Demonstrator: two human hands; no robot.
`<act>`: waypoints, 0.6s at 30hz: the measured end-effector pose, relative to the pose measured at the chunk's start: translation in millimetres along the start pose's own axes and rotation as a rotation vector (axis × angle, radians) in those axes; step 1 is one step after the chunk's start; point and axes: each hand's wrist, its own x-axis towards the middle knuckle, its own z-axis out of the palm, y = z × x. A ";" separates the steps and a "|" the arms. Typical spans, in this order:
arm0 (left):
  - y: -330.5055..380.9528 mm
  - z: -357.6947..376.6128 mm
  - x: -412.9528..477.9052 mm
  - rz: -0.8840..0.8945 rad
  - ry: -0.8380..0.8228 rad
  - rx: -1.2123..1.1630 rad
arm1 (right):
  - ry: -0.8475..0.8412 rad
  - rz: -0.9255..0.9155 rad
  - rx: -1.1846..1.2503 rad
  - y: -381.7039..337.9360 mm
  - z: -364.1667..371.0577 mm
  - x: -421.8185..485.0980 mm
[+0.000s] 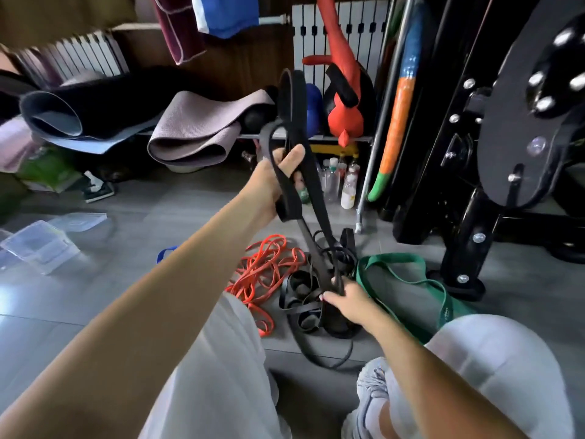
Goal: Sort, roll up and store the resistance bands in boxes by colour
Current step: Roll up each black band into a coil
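Black pile [304,296]: tangled on the floor.
Lifted black band [300,99]: rises from the pile; likely soft, light and stretchy, may snag.
Clear boxes [41,242]: well left of the pile.
Left hand [273,182]: above the pile, fingers curled round the band's loop.
Right hand [348,302]: at the pile, pinching the band's lower end.

My left arm stretches from the lower left to mid-frame, hand [275,182] raised, fingers and thumb curled round a black band [299,99]. My right hand [351,304], low at centre, grips the same band.
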 end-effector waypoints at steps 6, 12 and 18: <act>-6.0 -33.7 15.0 0.008 -0.025 0.634 | 0.467 -0.242 0.086 -113.1 -94.9 16.1; -21.6 -23.9 21.0 0.004 0.065 0.561 | 0.533 -0.659 -0.100 -222.8 -144.9 8.3; -36.4 -33.9 10.7 -0.033 0.108 0.572 | 0.375 -0.433 -0.324 -169.7 -103.3 10.2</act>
